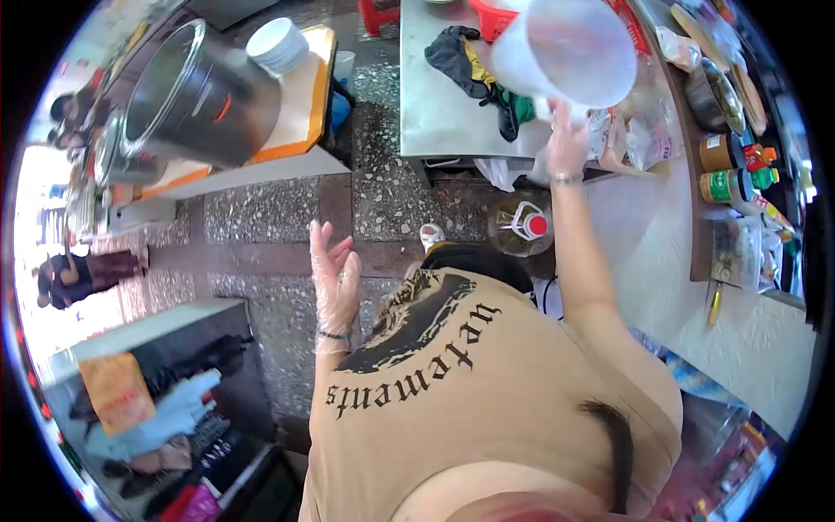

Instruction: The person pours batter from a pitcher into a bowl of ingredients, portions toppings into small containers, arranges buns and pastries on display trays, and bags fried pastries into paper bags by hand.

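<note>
My right hand (566, 146), in a clear plastic glove, is closed round the handle of a large translucent white plastic jug (581, 52). The jug is tilted with its wide mouth in view, over the steel table (426, 113). My left hand (335, 265), also gloved, hangs in the air above the floor with its fingers apart and nothing in it. Beside the jug lie dark and green gloves or cloths (465, 65). A red plastic basket (494, 19) sits partly behind the jug.
A tall steel pot (204, 104) and stacked white bowls (278, 48) stand on a counter at left. An oil bottle (519, 228) is on the floor. Condiment jars (720, 186) line the right shelf. Clothes and an orange bag (116, 391) lie lower left. Another person (87, 277) is far left.
</note>
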Demonstrator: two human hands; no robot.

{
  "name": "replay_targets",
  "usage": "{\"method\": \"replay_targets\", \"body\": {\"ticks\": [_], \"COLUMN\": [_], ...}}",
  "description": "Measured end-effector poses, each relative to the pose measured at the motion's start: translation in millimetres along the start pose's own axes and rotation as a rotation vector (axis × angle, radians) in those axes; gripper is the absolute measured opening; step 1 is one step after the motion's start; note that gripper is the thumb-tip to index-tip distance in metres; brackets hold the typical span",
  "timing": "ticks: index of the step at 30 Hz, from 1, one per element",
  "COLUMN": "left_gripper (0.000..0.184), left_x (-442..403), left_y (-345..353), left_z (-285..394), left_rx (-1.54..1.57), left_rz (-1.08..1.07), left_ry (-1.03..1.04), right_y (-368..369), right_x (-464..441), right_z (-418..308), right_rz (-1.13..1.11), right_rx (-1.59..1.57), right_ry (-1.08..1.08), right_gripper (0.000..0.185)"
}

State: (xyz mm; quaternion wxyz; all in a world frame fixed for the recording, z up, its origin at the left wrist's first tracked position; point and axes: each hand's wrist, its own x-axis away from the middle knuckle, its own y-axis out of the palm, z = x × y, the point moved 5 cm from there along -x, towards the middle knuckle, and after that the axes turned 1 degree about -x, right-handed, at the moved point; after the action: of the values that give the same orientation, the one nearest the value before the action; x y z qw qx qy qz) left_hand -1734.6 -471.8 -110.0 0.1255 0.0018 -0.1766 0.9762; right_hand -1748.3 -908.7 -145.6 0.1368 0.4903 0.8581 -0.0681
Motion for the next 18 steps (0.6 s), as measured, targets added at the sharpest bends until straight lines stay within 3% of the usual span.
{"method": "replay_targets", "body": {"ticks": [1, 4, 5, 8, 9, 12, 16, 18], "left_gripper": [0.074, 0.073, 0.072, 0.070, 0.070, 0.069, 0.068, 0.068], "left_x": [-25.6, -104.2, -132.9, -213.7, -238.6, -312.5, -400.4, -434.6], "left_y": [-1.9, -11.9, -15.3, -8.4, -3.1, 10.6, 29.7, 44.9], "left_z": [1.4, -1.3, -3.7, -13.0, -18.0, -28.5, -19.9, -23.1], "left_rx": [0.001, -0.021, -0.021, 0.008, 0.026, 0.068, 0.027, -0.009], "left_rz": [-0.057, -0.170, -0.199, -0.299, -0.373, -0.594, -0.820, -0.899], "left_ry": [-0.019, -0.028, -0.048, -0.080, -0.070, -0.011, -0.011, 0.020], "right_y": [10.6, 21.6, 24.3, 23.9, 18.4, 38.6, 64.8, 79.4], "right_x": [-27.0, -79.6, -88.8, -94.0, -90.6, -73.8, -80.7, -77.8], "right_z": [21.6, 79.9, 85.3, 108.1, 105.9, 78.1, 30.4, 2.1], "right_rz": [0.078, 0.274, 0.268, 0.314, 0.291, 0.260, 0.346, 0.456], "right_rx": [-0.121, -0.031, 0.277, 0.257, 0.465, 0.522, 0.844, 0.799], "right_ry": [0.044, 0.127, 0.033, 0.157, 0.172, 0.300, 0.338, 0.384], "right_gripper": [0.027, 0.028, 0.030, 0.032, 0.033, 0.034, 0.033, 0.033]}}
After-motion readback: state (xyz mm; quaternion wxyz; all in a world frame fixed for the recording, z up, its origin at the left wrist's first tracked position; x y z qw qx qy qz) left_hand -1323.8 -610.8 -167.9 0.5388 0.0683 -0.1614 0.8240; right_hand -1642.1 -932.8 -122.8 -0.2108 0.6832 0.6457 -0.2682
